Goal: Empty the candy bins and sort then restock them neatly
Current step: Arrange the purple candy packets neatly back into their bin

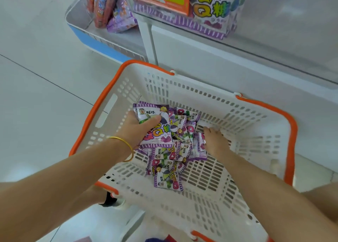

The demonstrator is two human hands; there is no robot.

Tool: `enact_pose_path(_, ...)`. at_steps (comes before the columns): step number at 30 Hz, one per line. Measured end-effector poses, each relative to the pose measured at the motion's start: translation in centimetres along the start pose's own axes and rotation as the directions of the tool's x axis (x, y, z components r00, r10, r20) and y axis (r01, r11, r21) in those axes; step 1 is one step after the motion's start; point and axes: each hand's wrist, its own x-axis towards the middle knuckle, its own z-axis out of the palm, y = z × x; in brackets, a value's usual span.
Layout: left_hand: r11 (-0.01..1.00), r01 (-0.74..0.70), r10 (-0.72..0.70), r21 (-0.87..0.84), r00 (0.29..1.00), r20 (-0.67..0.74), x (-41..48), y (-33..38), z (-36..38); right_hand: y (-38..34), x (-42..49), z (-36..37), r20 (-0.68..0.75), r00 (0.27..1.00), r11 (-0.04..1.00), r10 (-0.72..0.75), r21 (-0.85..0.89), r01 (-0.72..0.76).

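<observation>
Candy gathering, both hands down in the basket.
Your left hand (138, 130) grips a bundle (159, 133) of purple candy packets, thumb clamped over the top one. Your right hand (216, 141) lies at the far edge of the loose packets (168, 179); blur hides whether its fingers pinch anything. All the candy sits mid-floor in the white basket (237, 113), below the purple display box (210, 13) on the shelf. Sweep strays toward the bundle, square the edges, and lift only what you can hold flat.
</observation>
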Motion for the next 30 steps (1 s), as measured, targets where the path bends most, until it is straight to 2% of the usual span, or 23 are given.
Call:
enact_pose_path(3,0.999,-0.004,0.003,0.032,1.000,0.027,0.1,0.3,0.5,0.5,-1.5,-0.4,-0.009,0.999,0.988,0.037,-0.152,-0.038)
enact_pose_path(5,0.999,-0.023,0.021,0.044,0.999,0.044,-0.1,0.8,0.8,0.6,-2.2,-1.3,-0.008,1.000,0.985,0.018,-0.171,-0.019)
enact_pose_path(6,0.998,-0.039,0.037,0.051,0.998,0.049,-0.3,1.0,1.0,0.4,-2.4,-2.2,0.002,1.000,0.992,-0.003,-0.128,0.004)
enact_pose_path(8,0.995,-0.074,0.070,0.073,0.996,0.051,-0.9,1.7,1.4,-0.2,-3.2,-4.8,0.010,0.998,0.969,-0.056,0.241,0.052)
enact_pose_path(10,0.986,-0.131,0.127,0.104,0.991,0.042,-1.8,2.4,1.6,-1.1,-4.3,-8.1,0.004,0.997,0.781,-0.071,0.622,0.053)
enact_pose_path(11,0.981,-0.155,0.153,0.117,0.988,0.027,-2.3,2.8,1.6,-1.6,-5.1,-9.7,-0.015,0.998,0.680,-0.055,0.731,0.048)
enact_pose_path(13,0.966,-0.208,0.212,0.153,0.977,-0.008,-3.3,3.4,1.3,-2.5,-6.9,-12.5,-0.056,0.998,0.544,-0.024,0.837,0.060)
enact_pose_path(16,0.941,-0.290,0.297,0.174,0.955,-0.017,-5.3,4.4,0.5,-3.1,-10.0,-15.6,-0.012,1.000,0.428,-0.024,0.903,0.021)
enact_pose_path(18,0.937,-0.310,0.314,0.161,0.949,-0.003,-6.6,5.1,-0.1,-3.0,-12.2,-17.5,0.004,0.996,0.466,-0.090,0.884,0.038)
enact_pose_path(22,0.897,-0.378,0.384,0.230,0.923,0.020,-8.4,6.3,-1.2,-2.9,-17.1,-22.7,-0.012,0.968,0.678,-0.249,0.712,0.183)
enact_pose_path(27,0.840,-0.471,0.462,0.269,0.881,0.099,-9.1,7.5,-0.9,-4.2,-21.9,-27.1,-0.240,0.905,0.746,-0.351,0.513,0.425)
enact_pose_path(30,0.797,-0.528,0.502,0.294,0.849,0.163,-8.8,7.9,-0.1,-4.5,-22.5,-28.1,-0.261,0.873,0.753,-0.412,0.442,0.488)
